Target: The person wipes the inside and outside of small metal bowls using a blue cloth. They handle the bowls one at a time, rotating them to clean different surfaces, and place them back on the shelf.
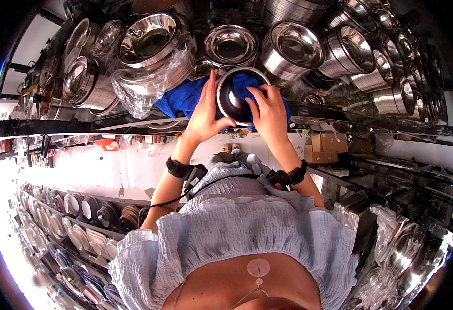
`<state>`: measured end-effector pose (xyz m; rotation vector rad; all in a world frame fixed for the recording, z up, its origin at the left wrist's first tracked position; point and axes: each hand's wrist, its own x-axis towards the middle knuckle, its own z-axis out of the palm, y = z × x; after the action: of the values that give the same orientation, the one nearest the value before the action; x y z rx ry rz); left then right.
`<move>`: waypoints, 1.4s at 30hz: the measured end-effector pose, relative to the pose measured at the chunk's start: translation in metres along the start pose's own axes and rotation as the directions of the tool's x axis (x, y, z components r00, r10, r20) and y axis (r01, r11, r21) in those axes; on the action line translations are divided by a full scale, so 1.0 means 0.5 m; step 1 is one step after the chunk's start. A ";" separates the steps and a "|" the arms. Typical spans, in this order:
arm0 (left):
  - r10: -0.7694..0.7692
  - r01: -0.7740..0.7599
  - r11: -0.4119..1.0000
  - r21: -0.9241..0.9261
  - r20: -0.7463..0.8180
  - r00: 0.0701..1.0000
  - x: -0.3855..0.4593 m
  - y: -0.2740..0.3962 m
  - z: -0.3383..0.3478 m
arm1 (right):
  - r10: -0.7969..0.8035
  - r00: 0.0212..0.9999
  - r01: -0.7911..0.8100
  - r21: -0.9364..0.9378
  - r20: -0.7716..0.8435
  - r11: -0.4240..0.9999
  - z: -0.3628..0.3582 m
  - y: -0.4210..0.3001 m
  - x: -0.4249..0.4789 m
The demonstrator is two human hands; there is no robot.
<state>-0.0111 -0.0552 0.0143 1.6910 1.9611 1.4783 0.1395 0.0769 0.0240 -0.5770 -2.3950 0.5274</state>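
A round stainless steel bowl [230, 99] is tilted towards me at the shelf's front edge. My left hand [207, 110] holds its left rim, fingers straight up along the side and thumb at the lower rim. My right hand [267, 108] presses a bunched blue cloth [245, 83] against the inside of the bowl at the right. More blue cloth [185, 97] spreads behind and left of the bowl, and some shows to the right of my right hand. Whether it is one piece or two I cannot tell. Black bands are on both wrists.
Stacked steel bowls [294, 50] crowd the shelf behind, with more stacks at both sides. Clear plastic wrap [139, 91] hangs over a stack at the left. The dark shelf edge [327, 114] runs across in front. Cardboard boxes [329, 143] stand lower right; racks of plates [88, 207] are lower left.
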 end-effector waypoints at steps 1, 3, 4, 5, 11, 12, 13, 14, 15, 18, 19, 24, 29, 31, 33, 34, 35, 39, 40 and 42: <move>-0.054 0.054 0.990 -0.127 0.002 0.999 0.001 -0.007 0.006 | 0.007 1.000 -0.007 -0.006 0.013 1.000 0.001 -0.002 0.000; -0.033 0.030 0.995 -0.096 -0.021 0.999 0.011 -0.008 0.020 | 0.022 0.999 -0.021 -0.021 0.036 1.000 0.004 -0.007 0.002; -0.035 0.032 0.993 -0.112 -0.029 0.999 0.019 -0.001 0.022 | 0.041 0.999 -0.041 0.010 0.018 0.999 0.008 -0.008 0.003; -0.038 0.033 0.991 -0.129 -0.037 0.999 0.025 0.005 0.027 | 0.061 0.998 -0.061 0.041 0.001 0.997 0.016 -0.007 0.006; -0.023 -0.036 0.913 -0.405 -0.140 0.990 0.035 0.010 0.070 | -0.012 0.997 0.033 0.261 -0.081 0.965 0.057 -0.020 0.020; -0.032 -0.040 0.897 -0.441 -0.154 0.987 0.037 0.011 0.075 | -0.044 0.997 0.059 0.276 -0.059 0.959 0.062 -0.022 0.013; -0.040 -0.046 0.878 -0.476 -0.169 0.985 0.039 0.010 0.077 | -0.076 0.996 0.084 0.290 -0.038 0.953 0.064 -0.024 0.007; -0.031 -0.063 0.894 -0.444 -0.203 0.979 0.041 0.006 0.078 | -0.083 0.996 0.093 0.359 -0.042 0.929 0.064 -0.024 0.005; -0.065 -0.044 0.886 -0.461 -0.217 0.974 0.042 0.002 0.079 | -0.084 0.996 0.072 0.362 0.016 0.929 0.057 -0.024 0.002; -0.182 0.022 0.843 -0.537 -0.246 0.952 0.041 -0.007 0.087 | -0.070 0.991 0.039 0.252 0.115 0.967 0.023 -0.018 -0.013; -0.187 0.032 0.837 -0.547 -0.231 0.955 0.042 -0.007 0.087 | -0.017 0.991 -0.005 0.162 0.131 0.987 0.011 -0.020 -0.016; -0.231 0.083 0.783 -0.616 -0.164 0.959 0.047 -0.012 0.086 | 0.067 0.998 -0.069 -0.151 -0.020 0.986 0.003 0.000 0.000; -0.175 0.069 0.799 -0.598 -0.121 0.977 0.055 0.001 0.076 | 0.056 0.990 -0.058 -0.012 -0.133 0.998 0.045 -0.024 0.038; -0.105 0.010 0.849 -0.528 -0.151 0.983 0.057 -0.008 0.078 | 0.017 0.997 -0.011 0.091 -0.069 0.996 0.063 -0.034 0.034; -0.108 0.017 0.855 -0.519 -0.147 0.983 0.056 -0.012 0.077 | 0.005 1.000 -0.001 0.182 -0.021 0.983 0.075 -0.043 0.014; -0.116 0.027 0.845 -0.535 -0.135 0.984 0.055 -0.010 0.075 | -0.004 1.000 0.006 0.224 -0.011 0.975 0.073 -0.045 0.009; -0.124 0.037 0.834 -0.550 -0.122 0.985 0.056 -0.009 0.075 | -0.012 1.000 0.012 0.266 -0.002 0.964 0.068 -0.044 0.005; -0.163 0.049 0.816 -0.576 -0.148 0.975 0.057 -0.013 0.079 | 0.000 0.994 -0.017 0.145 0.111 0.989 0.025 -0.035 -0.017; -0.172 0.048 0.804 -0.593 -0.154 0.973 0.056 -0.015 0.082 | 0.047 0.992 -0.055 0.060 0.119 0.997 0.018 -0.033 -0.022; -0.181 0.071 0.754 -0.653 -0.103 0.978 0.054 -0.014 0.082 | 0.125 0.986 -0.106 -0.161 0.112 0.981 0.003 -0.038 -0.027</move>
<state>0.0022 -0.0091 0.0010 1.1330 1.3247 1.9787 0.1431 0.0540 0.0262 -0.7761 -2.5447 0.4396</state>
